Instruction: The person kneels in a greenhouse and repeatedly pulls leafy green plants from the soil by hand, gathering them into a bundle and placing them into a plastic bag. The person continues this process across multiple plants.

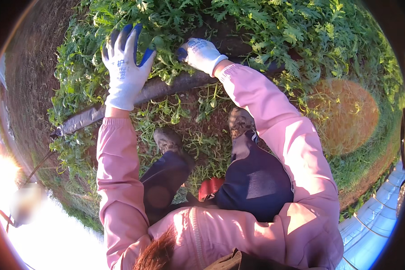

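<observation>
Both of my hands wear white knit gloves with blue-coated fingers and printed writing. My left hand lies palm down over leafy green plants at the upper left, its fingers spread and nothing seen in its grip. To its right, my right hand is curled at the edge of the same foliage, beside a patch of bare soil. Its fingertips are mostly hidden, so whether it grips a stem cannot be told. Just below both hands runs a long dark plastic strip or tube, passing behind my left wrist.
My shoes stand on soil with low, sparse greens. Something red lies between my legs. Dense plants fill the upper right. Bare ground runs along the left, and clear sheeting over hoops is at the lower right.
</observation>
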`<state>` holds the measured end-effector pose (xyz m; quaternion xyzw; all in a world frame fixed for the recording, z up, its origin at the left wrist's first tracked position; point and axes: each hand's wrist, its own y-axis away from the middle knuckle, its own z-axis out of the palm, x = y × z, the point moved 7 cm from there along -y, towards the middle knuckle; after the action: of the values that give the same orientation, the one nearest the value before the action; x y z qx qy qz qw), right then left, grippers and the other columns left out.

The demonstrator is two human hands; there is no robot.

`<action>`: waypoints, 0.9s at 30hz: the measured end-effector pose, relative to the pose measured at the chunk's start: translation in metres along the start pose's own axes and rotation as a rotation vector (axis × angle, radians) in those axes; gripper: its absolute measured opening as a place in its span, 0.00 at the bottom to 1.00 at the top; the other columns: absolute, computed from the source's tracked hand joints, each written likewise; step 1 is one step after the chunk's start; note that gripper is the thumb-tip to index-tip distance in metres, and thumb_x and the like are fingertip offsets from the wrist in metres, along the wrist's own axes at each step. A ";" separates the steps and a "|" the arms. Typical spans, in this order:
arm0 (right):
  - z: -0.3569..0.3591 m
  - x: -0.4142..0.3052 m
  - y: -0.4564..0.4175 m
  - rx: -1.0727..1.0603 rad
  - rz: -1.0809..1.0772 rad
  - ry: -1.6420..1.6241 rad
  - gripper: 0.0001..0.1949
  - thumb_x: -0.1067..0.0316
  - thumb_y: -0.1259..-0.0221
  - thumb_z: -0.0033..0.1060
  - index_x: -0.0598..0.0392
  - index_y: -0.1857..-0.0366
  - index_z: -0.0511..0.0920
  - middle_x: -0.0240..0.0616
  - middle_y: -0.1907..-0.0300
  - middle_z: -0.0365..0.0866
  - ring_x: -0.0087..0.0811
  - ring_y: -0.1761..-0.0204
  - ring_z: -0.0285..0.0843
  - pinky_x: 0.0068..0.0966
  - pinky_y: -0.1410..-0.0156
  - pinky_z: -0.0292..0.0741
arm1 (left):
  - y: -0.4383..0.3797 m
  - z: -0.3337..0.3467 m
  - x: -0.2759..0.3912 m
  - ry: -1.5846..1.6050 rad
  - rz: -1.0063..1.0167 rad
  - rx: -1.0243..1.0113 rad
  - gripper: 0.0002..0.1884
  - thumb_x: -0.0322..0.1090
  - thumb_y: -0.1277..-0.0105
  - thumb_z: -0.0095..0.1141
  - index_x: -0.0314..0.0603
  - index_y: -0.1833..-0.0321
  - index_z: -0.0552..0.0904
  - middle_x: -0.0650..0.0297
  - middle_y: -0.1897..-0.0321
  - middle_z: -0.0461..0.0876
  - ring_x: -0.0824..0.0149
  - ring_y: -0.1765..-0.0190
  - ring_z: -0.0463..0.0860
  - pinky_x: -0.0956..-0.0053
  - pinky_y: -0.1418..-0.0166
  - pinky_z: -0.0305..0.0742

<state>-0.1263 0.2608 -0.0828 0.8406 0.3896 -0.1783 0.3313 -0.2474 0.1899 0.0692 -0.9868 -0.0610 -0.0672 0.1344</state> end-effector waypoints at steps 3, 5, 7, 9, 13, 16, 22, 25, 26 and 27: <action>0.012 0.021 -0.007 0.164 -0.075 -0.183 0.17 0.54 0.40 0.60 0.49 0.51 0.81 0.44 0.55 0.83 0.46 0.52 0.81 0.38 0.44 0.76 | 0.018 -0.024 -0.013 0.359 -0.218 0.244 0.27 0.31 0.40 0.64 0.42 0.37 0.72 0.56 0.41 0.73 0.54 0.37 0.70 0.57 0.33 0.63; 0.002 0.025 0.005 0.165 -0.071 -0.392 0.17 0.55 0.40 0.61 0.50 0.51 0.81 0.47 0.58 0.83 0.47 0.55 0.81 0.37 0.46 0.76 | 0.045 -0.022 -0.018 0.769 -0.550 0.394 0.21 0.23 0.34 0.55 0.38 0.37 0.72 0.59 0.42 0.75 0.66 0.40 0.73 0.70 0.34 0.68; 0.025 0.033 -0.004 -0.035 0.000 -0.357 0.18 0.56 0.40 0.59 0.56 0.51 0.79 0.48 0.56 0.84 0.48 0.55 0.81 0.35 0.50 0.76 | 0.063 -0.013 -0.009 1.091 -0.749 0.518 0.20 0.25 0.32 0.54 0.35 0.37 0.72 0.59 0.41 0.75 0.67 0.42 0.75 0.73 0.35 0.69; 0.018 0.033 0.006 0.048 -0.042 -0.316 0.15 0.62 0.40 0.60 0.59 0.55 0.80 0.46 0.62 0.85 0.43 0.60 0.82 0.32 0.54 0.77 | 0.080 -0.006 -0.004 1.122 -0.811 0.534 0.19 0.25 0.31 0.53 0.33 0.38 0.72 0.59 0.42 0.76 0.67 0.42 0.77 0.73 0.36 0.71; 0.011 0.052 0.028 -0.193 -0.106 -1.079 0.11 0.66 0.41 0.65 0.62 0.59 0.81 0.33 0.65 0.84 0.20 0.64 0.78 0.21 0.59 0.74 | 0.090 0.011 0.019 1.348 -0.842 0.484 0.16 0.31 0.29 0.52 0.33 0.41 0.75 0.57 0.49 0.79 0.65 0.50 0.80 0.67 0.42 0.77; -0.020 0.035 0.062 -0.088 0.043 -1.121 0.13 0.66 0.41 0.65 0.61 0.56 0.81 0.33 0.62 0.84 0.20 0.63 0.79 0.19 0.56 0.75 | 0.091 0.009 0.032 1.396 -0.928 0.374 0.16 0.36 0.28 0.52 0.32 0.43 0.76 0.56 0.55 0.81 0.65 0.54 0.81 0.68 0.46 0.78; -0.059 0.003 0.109 -0.209 -0.283 -1.243 0.18 0.67 0.44 0.64 0.61 0.50 0.79 0.33 0.56 0.84 0.21 0.58 0.80 0.20 0.49 0.75 | 0.071 0.025 0.068 1.314 -0.916 -0.221 0.23 0.45 0.26 0.47 0.32 0.40 0.75 0.56 0.51 0.82 0.64 0.50 0.81 0.73 0.47 0.77; -0.050 -0.019 0.114 -0.321 -0.261 -0.728 0.15 0.61 0.40 0.59 0.63 0.59 0.78 0.33 0.70 0.83 0.25 0.70 0.77 0.24 0.62 0.75 | 0.063 0.046 0.096 1.561 -0.847 -0.345 0.23 0.46 0.25 0.43 0.33 0.39 0.74 0.55 0.49 0.81 0.64 0.48 0.81 0.75 0.52 0.79; -0.044 -0.019 0.114 -0.223 -0.304 -0.753 0.16 0.56 0.38 0.57 0.61 0.65 0.77 0.32 0.75 0.81 0.25 0.73 0.76 0.24 0.67 0.73 | 0.064 0.046 0.104 1.773 -0.894 -0.412 0.23 0.46 0.25 0.42 0.35 0.38 0.73 0.55 0.48 0.80 0.63 0.49 0.81 0.74 0.51 0.79; -0.039 -0.019 0.119 -0.306 -0.229 -0.899 0.15 0.56 0.37 0.57 0.60 0.67 0.77 0.32 0.75 0.81 0.25 0.74 0.76 0.23 0.69 0.72 | 0.064 0.049 0.101 1.921 -0.882 -0.363 0.22 0.45 0.27 0.47 0.36 0.39 0.73 0.55 0.48 0.79 0.61 0.47 0.80 0.68 0.46 0.77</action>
<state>-0.0444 0.2209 0.0052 0.5736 0.3198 -0.4996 0.5649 -0.1331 0.1522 0.0205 -0.4165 -0.2700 -0.8661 -0.0588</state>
